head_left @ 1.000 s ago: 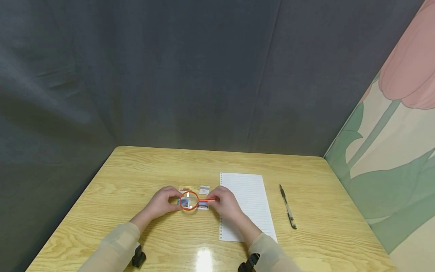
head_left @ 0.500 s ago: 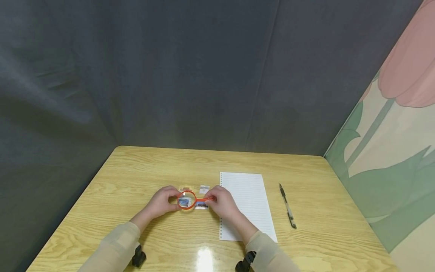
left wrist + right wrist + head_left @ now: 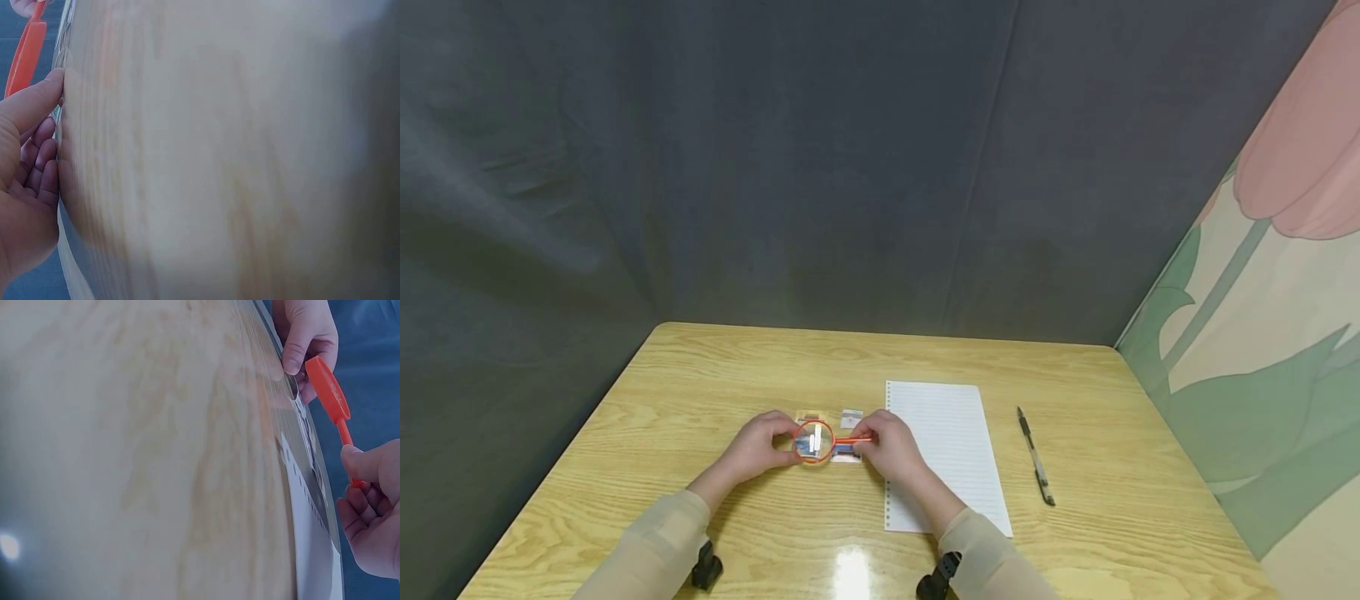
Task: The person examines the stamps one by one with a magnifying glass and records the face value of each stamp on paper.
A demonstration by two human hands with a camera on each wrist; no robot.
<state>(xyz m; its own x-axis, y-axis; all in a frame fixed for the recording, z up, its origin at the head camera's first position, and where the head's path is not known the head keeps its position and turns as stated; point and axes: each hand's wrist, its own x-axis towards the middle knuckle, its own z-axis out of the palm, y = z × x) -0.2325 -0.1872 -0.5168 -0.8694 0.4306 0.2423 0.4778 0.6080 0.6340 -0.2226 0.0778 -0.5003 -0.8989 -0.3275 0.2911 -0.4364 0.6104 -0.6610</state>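
My right hand [image 3: 892,446] pinches the thin handle of a red-rimmed magnifying glass [image 3: 832,441] between thumb and fingertips. Its round lens stands over a group of small stamp-like pictures [image 3: 847,457] on the table. In the right wrist view the magnifying glass [image 3: 329,390] shows edge-on, raised above the tabletop. My left hand [image 3: 763,444] holds the left edge of the pictures, thumb at the near side and forefinger at the far side. Seen from the left wrist, the remaining fingers of the left hand [image 3: 31,169] curl loosely at the table surface.
A sheet of lined paper [image 3: 943,442] with punched holes lies right of the pictures, partly under the right forearm. Farther right rests a capped-looking black pen [image 3: 1036,456]. Dark curtain [image 3: 850,167] hangs behind the wooden table [image 3: 760,367]; floral fabric [image 3: 1262,375] borders its right side.
The magnifying glass and right hand have shifted slightly left since the first frame, and the patch seen through the lens differs. My left hand stays in place.
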